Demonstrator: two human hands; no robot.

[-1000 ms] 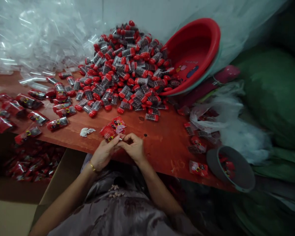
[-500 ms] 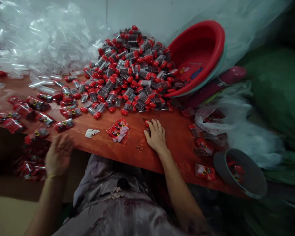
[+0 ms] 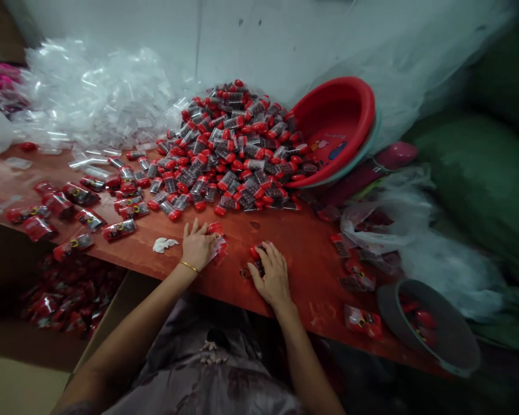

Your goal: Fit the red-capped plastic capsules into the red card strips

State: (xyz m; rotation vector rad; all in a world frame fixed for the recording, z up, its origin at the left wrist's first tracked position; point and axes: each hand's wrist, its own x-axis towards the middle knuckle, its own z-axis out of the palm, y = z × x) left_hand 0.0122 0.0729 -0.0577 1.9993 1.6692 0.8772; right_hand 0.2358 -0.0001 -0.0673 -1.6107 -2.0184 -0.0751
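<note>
My left hand [image 3: 198, 245] rests on a small stack of red printed packets [image 3: 218, 242], fingers spread and covering part of it. My right hand [image 3: 271, 274] is curled around a small red-capped clear tube with dark contents [image 3: 258, 260], low over the tabletop. Beyond both hands rises a big heap of similar red-capped tubes [image 3: 237, 153]. A crumpled white scrap [image 3: 165, 245] lies just left of my left hand. Several wrapped red packages [image 3: 119, 229] are scattered farther left on the table.
Clear empty tubes [image 3: 99, 95] are piled at the back left. A red basin [image 3: 350, 95] leans behind the heap. At right are a plastic bag [image 3: 419, 230] and a grey bucket [image 3: 441, 334] with red pieces inside. Below the left table edge, a box [image 3: 108, 311] holds many red packages.
My left hand has moved right, from above the box at the table edge onto the packet stack. My right hand stays around the tube, slightly nearer me. The view has tilted up.
</note>
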